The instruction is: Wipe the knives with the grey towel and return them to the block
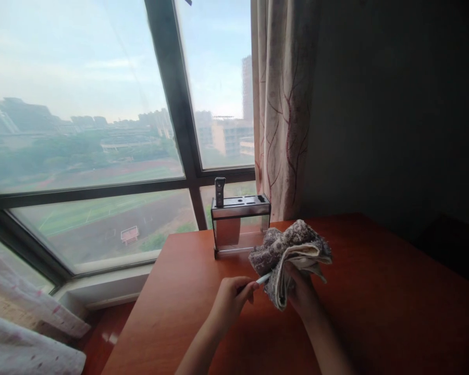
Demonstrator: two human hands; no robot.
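Observation:
My left hand (234,296) is closed around a slim pale handle (263,278). Its far end disappears into a grey-brown fluffy cloth (287,240), so what kind of thing it belongs to is hidden. My right hand (296,284) is partly covered by the folds of this cloth and grips it from below, bunched around the end of the handle. Both hands are above the reddish-brown table (187,291). Just behind the cloth stands a clear knife block (241,212) with a black frame. One knife with a dark handle (219,191) stands in its left slot, its broad blade showing through the side.
Large windows (82,104) with dark frames are at the left and behind the table. A patterned curtain (283,109) hangs behind the knife block, and a white curtain (31,341) lies at the lower left. A dark wall (394,114) is on the right.

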